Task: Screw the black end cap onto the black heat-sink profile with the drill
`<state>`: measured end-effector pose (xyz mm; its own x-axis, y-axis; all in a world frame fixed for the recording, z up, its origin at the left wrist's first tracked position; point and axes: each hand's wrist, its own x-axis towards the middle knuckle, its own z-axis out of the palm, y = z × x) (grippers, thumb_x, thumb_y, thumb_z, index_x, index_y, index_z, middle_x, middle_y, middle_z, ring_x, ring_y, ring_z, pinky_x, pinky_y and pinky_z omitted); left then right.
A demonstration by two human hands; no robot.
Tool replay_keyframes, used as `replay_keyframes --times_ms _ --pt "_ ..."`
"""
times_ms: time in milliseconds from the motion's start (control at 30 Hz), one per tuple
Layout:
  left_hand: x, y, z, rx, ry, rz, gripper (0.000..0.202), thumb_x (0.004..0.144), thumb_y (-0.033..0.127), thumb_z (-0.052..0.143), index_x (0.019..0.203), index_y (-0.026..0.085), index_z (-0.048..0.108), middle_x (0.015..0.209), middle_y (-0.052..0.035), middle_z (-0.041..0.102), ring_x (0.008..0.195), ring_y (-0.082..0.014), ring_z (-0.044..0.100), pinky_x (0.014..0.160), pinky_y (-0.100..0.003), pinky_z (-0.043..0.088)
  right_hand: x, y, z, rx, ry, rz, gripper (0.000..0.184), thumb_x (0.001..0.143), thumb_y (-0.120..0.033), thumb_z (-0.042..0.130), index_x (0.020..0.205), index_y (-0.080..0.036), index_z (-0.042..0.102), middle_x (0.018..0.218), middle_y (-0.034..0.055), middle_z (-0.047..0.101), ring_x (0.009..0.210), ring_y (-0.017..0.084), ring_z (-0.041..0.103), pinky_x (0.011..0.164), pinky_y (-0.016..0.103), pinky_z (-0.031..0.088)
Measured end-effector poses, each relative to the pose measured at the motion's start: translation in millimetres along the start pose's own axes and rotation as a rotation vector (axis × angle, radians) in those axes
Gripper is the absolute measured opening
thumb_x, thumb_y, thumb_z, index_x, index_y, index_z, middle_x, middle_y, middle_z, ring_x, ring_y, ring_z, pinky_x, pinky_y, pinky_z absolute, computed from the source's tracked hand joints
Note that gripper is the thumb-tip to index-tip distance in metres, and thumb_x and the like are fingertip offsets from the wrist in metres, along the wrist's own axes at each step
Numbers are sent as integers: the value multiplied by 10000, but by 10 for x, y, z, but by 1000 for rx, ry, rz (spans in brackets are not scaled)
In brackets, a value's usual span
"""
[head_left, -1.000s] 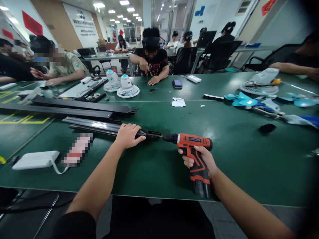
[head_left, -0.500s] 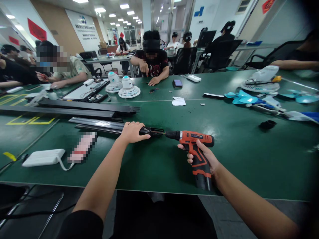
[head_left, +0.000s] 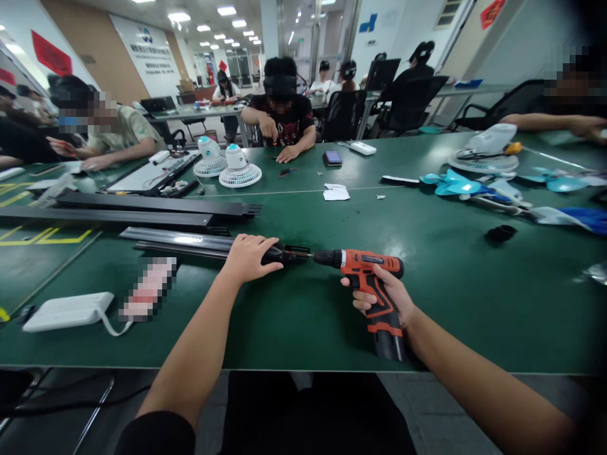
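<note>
My right hand [head_left: 386, 292] is wrapped round the grip of an orange and black cordless drill [head_left: 372, 262], held level with its chuck facing left. The bit meets the slotted end of a long black part [head_left: 296, 253] lying on the green table [head_left: 294, 322]. Over that part, just left of its slotted end, my left hand [head_left: 247, 258] is closed, thumb along the near side. Its palm hides some of the part. To the left, the long body of the part stretches away with a shiny upper face.
More long black strips [head_left: 156, 205] lie behind on the left. A white power bank [head_left: 69, 311] is cabled to a phone [head_left: 149, 287]. White fan parts [head_left: 239, 167], paper scraps [head_left: 336, 192], blue blades [head_left: 462, 183] and a black ring [head_left: 501, 234] lie around. A co-worker [head_left: 279, 110] sits opposite.
The view has shifted slightly, so the table items sit a little further left. Both hands keep their hold, and the drill stays lined up with the black part's end.
</note>
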<state>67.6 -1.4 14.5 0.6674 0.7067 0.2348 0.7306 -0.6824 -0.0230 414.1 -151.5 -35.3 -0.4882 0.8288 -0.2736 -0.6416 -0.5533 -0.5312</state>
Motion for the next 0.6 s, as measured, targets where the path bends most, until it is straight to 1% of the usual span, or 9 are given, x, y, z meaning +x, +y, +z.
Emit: replay_keyframes --times_ms 67,133,200,300,367,433,600 --pt "29 9 -14 -12 -3 9 691 942 703 617 1461 248 595 1266 -109 737 1184 -324 657 1076 -476 369 7 -4 2 -5 -26 -21 521 915 -586 683 1123 -111 742 553 -17 540 540 134 458 519 250 469" --pt "65 33 -22 -42 -16 21 690 948 689 621 1482 254 580 1296 -103 725 1212 -319 650 1077 -467 378 14 -4 10 -7 -40 -45 509 915 -568 687 1124 -107 737 559 -14 553 534 130 452 519 250 469" --pt "100 65 -29 -68 -55 35 683 957 676 613 1511 282 554 1352 -95 697 1234 -317 637 1053 -458 399 17 -3 20 -12 -43 -63 484 920 -549 681 1107 -106 735 561 -11 561 526 129 449 514 250 470" --pt "136 106 -38 -75 -115 28 676 970 649 592 1561 335 495 1343 -84 694 1199 -321 642 991 -447 419 10 -3 31 -41 -45 -40 463 912 -534 684 1083 -107 732 561 -8 564 529 134 465 493 246 464" --pt "146 119 -41 -71 -127 19 639 972 640 582 1544 366 505 1328 -74 699 1177 -321 641 971 -442 414 3 -6 32 -56 -43 -25 459 904 -524 691 1080 -101 728 554 -10 553 534 137 479 489 242 464" --pt "148 123 -40 -69 -123 15 584 970 638 577 1493 381 548 1311 -64 702 1162 -315 638 968 -437 406 1 -10 28 -57 -40 -27 449 900 -514 694 1069 -99 725 545 -14 542 530 135 482 492 239 468" --pt "142 130 -38 -70 -112 -1 535 969 645 562 1425 365 585 1227 -62 711 1098 -301 640 958 -437 402 15 -17 16 -57 -31 -28 423 895 -495 695 1054 -104 729 528 -23 524 531 134 487 510 235 472"
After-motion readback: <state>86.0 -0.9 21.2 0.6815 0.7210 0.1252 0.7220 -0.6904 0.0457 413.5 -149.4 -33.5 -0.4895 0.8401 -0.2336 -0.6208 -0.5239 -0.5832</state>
